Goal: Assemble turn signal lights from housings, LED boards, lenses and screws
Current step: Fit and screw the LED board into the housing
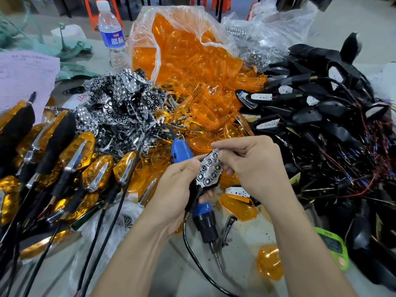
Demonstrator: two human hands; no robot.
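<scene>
Surface (246, 264) heaped with orange lenses (214, 103), left grip (175, 189) curled round black housing (198, 191), right grip (252, 168) pinching chrome reflector (207, 170)

Finished lights (70, 159) lie left, lenses (199, 82) behind, housings (321, 116) right.

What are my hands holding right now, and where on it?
One black housing with a chrome reflector: the left hand grips its lower end, the right hand pinches its upper tip.

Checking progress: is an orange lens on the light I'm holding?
No, the chrome reflector sits uncovered in the black housing.
</scene>
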